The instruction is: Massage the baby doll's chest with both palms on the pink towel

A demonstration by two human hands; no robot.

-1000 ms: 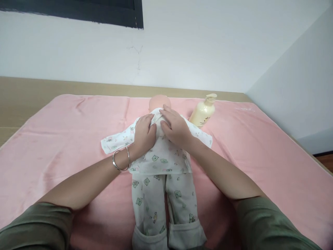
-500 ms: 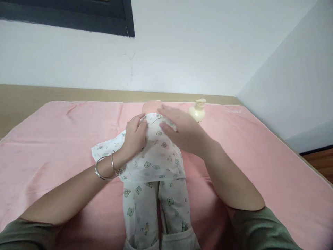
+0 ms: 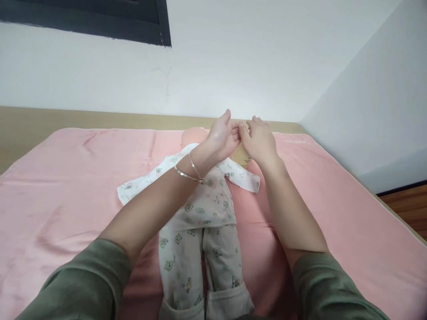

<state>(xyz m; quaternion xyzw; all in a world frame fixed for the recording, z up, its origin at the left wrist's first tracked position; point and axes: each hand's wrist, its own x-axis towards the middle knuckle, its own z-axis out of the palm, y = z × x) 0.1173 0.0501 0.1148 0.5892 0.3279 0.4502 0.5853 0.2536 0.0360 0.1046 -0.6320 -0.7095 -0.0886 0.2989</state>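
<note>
My left hand (image 3: 223,137) is open, palm turned up and fingers stretched toward the right, with two bangles on the wrist. Its fingertips are close to my right hand (image 3: 262,140), which is curled over the top of a pale yellow pump bottle (image 3: 241,156). The bottle's pump head is hidden behind my hands. Below them a doll lies on its back, dressed in a white printed top (image 3: 200,204) and matching trousers (image 3: 183,262). Part of its bare head (image 3: 192,137) shows, and both sleeves are spread sideways. My left forearm crosses above the top.
A pink mat (image 3: 76,178) lies under the doll, with some wrinkles. Behind it runs a tan board edge (image 3: 116,120) against a white wall (image 3: 233,58). A dark frame (image 3: 133,26) is at the upper left, and a brown wooden surface (image 3: 407,209) at the right.
Both hands have left the doll's chest and moved to the right, to the pump bottle. My left palm has turned up. The bottle has shifted left and nearer, and the right sleeve is uncovered.
</note>
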